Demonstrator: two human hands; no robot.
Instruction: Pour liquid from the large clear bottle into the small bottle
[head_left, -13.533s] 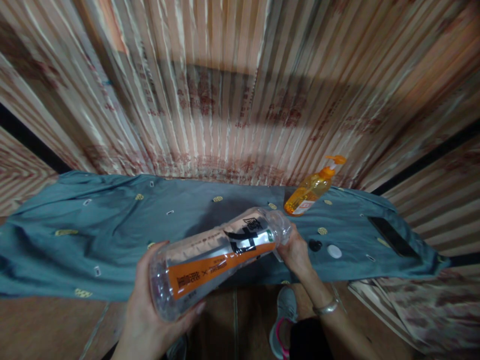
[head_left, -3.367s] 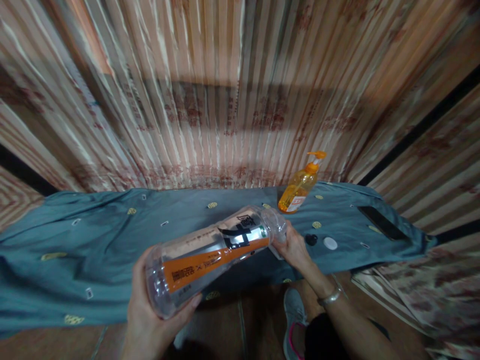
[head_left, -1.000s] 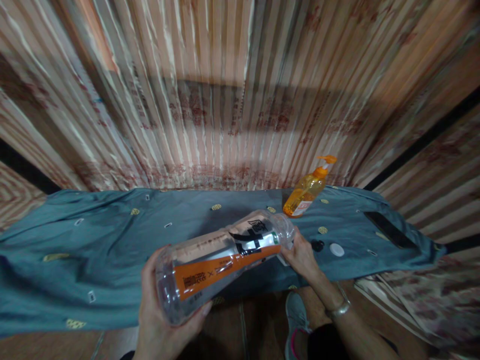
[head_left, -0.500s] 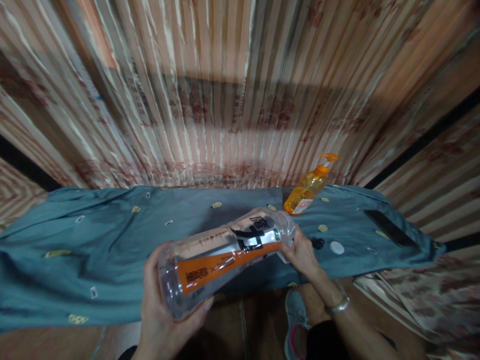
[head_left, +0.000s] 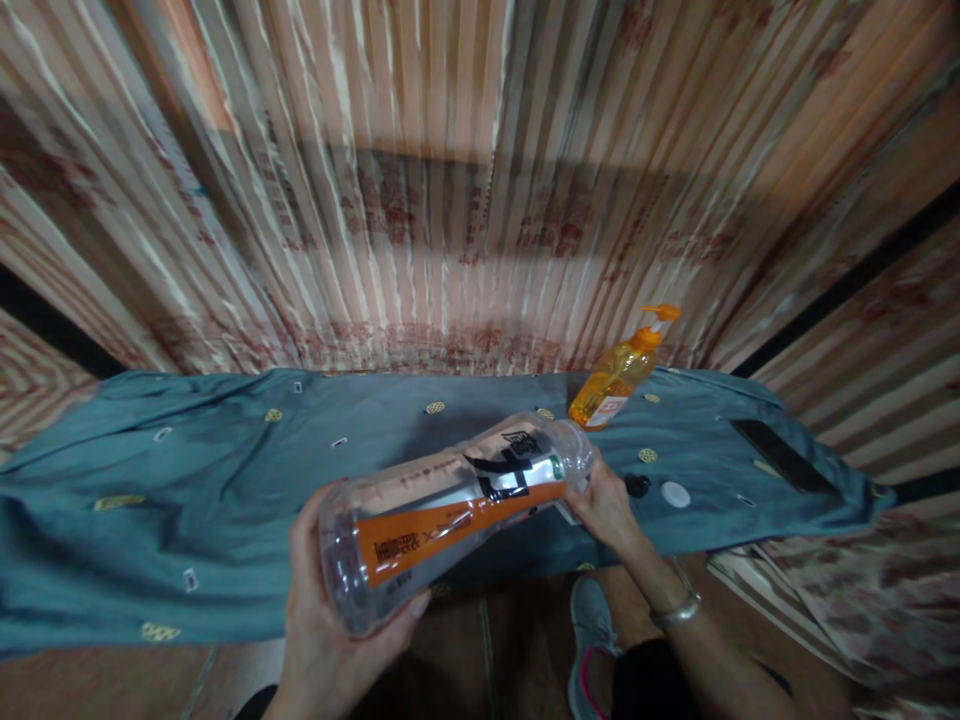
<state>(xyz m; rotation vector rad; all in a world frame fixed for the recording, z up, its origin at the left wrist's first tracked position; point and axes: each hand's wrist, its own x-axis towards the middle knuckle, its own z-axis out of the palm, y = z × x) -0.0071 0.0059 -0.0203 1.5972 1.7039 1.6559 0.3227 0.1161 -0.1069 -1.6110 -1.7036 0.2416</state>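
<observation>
A large clear plastic bottle (head_left: 450, 510) with an orange, white and black label is held tilted above the cloth, its base toward the lower left. My left hand (head_left: 330, 620) is wrapped round the base end, thumb along the underside. At the neck end, my right hand (head_left: 604, 500) grips with closed fingers, partly hidden behind the bottle. Something small and white shows beneath the right hand; I cannot make out what it is. Just beyond the neck stands an orange pump bottle (head_left: 615, 380) partly filled with yellow-orange liquid.
A blue-green patterned cloth (head_left: 225, 500) covers the table. Right of my right hand lie a small black object (head_left: 637, 486) and a round white lid (head_left: 676, 494). Farther right lies a dark flat object (head_left: 780, 455). Striped curtains (head_left: 450, 250) hang behind, with dark poles at both sides.
The view has shifted very slightly. Both hands keep their hold on the clear bottle, which has turned a little about its length, so its label shows at a slightly different angle.
</observation>
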